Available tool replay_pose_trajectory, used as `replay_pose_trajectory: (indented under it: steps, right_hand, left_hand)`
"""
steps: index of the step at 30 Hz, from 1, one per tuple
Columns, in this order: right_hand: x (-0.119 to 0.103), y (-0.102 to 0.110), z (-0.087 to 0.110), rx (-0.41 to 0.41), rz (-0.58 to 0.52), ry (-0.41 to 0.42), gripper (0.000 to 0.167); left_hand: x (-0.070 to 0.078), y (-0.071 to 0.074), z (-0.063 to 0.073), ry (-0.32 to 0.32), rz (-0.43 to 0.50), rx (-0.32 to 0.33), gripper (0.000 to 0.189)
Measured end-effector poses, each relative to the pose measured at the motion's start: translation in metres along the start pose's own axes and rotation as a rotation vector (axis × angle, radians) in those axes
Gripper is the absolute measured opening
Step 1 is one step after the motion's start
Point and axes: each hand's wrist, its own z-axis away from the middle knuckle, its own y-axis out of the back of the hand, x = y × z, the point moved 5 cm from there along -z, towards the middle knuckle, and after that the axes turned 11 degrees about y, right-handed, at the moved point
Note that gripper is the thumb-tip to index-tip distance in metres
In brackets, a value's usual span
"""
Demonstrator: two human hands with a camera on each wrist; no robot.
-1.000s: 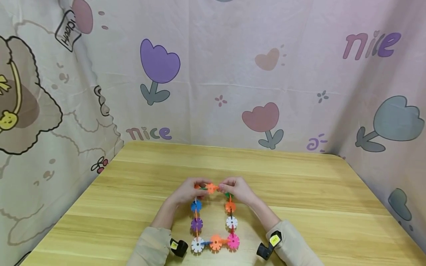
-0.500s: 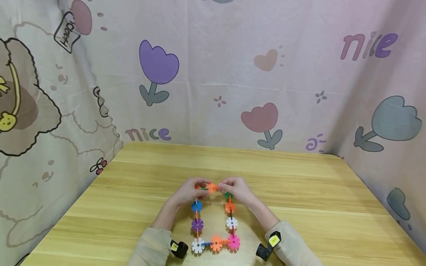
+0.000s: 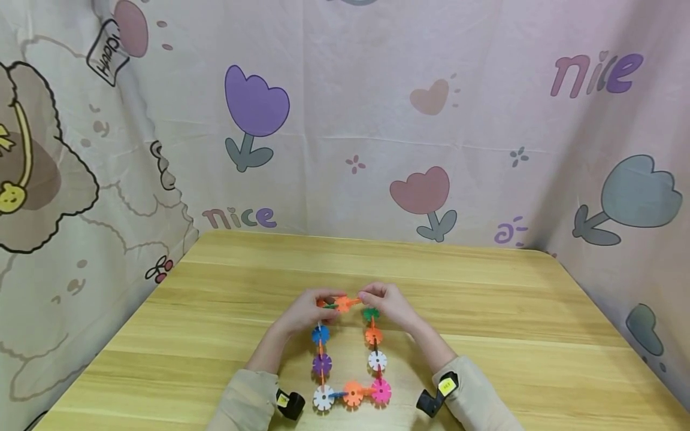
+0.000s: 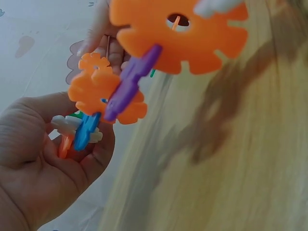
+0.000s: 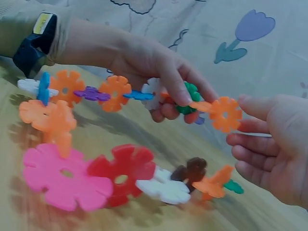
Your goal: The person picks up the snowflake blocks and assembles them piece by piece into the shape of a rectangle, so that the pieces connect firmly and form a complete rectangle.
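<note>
A chain of notched plastic snowflake discs lies in a near-rectangle on the table, its front corners a white disc [image 3: 324, 397] and a pink disc [image 3: 381, 391]. At the far left corner my left hand [image 3: 304, 311] grips the chain, thumb and fingers around a green disc [image 5: 188, 98]. Beyond it sticks out an orange disc [image 5: 226, 114], whose edge my right hand [image 3: 390, 305] pinches between thumb and fingers. The right side of the chain ends in another green disc [image 3: 371, 313], just below my right fingers, with a gap between it and the pinched orange disc.
The wooden table [image 3: 485, 299] reaches back to a printed curtain [image 3: 334, 120] with tulips and lettering. Black wrist cameras [image 3: 291, 404] sit at both sleeves, close to the chain's front corners.
My right hand has risen slightly and shifted right and away, uncovering the green end disc. The orange disc stays in its fingers; the left hand has barely moved.
</note>
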Motion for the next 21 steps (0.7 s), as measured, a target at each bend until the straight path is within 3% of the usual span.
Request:
replay_pose_trajectory:
  steps: [4,13,21]
  right_hand:
    - [0.011,0.010,0.000,0.013,0.073,0.008,0.029]
    - [0.024,0.016,0.005,-0.163,0.288,-0.014,0.026]
    - [0.023,0.008,0.004,-0.217,0.259,-0.042,0.020]
  left_hand:
    - [0.000,0.001,0.000,-0.008,-0.032,0.014,0.042]
    - [-0.005,0.001,-0.004,0.001,-0.062,0.022,0.043]
    - [-0.003,-0.001,-0.004,-0.024,-0.123,0.032,0.043]
